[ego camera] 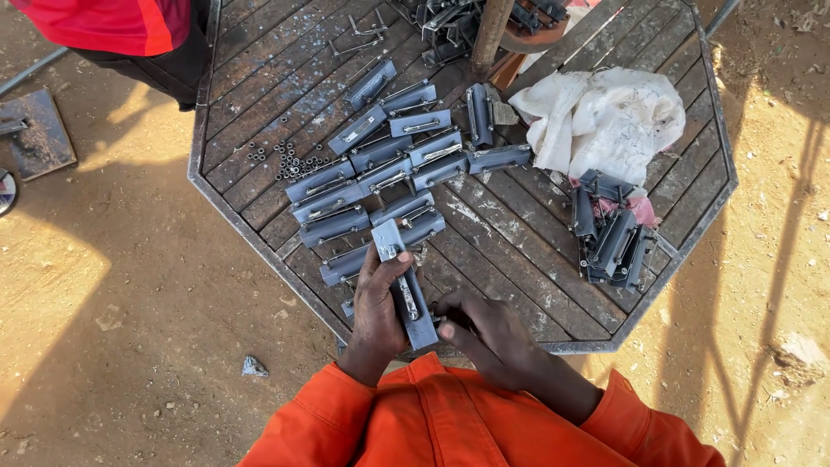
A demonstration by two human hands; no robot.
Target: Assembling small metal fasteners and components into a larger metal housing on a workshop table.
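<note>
My left hand [379,304] grips a grey metal bracket [403,281] with a shiny bolt along its face, held upright over the near edge of the table. My right hand [484,324] is pinched at the bracket's lower right side, fingers closed on something small I cannot make out. Both arms wear orange sleeves. Just beyond the hands lie rows of several matching grey brackets [380,160] laid side by side on the table.
An octagonal metal-slat table [519,251] holds a pile of small nuts [290,158], a white cloth [605,112], a heap of dark brackets [609,238] and a central post [490,30]. A person in red [121,26] stands at the far left. Sandy ground surrounds it.
</note>
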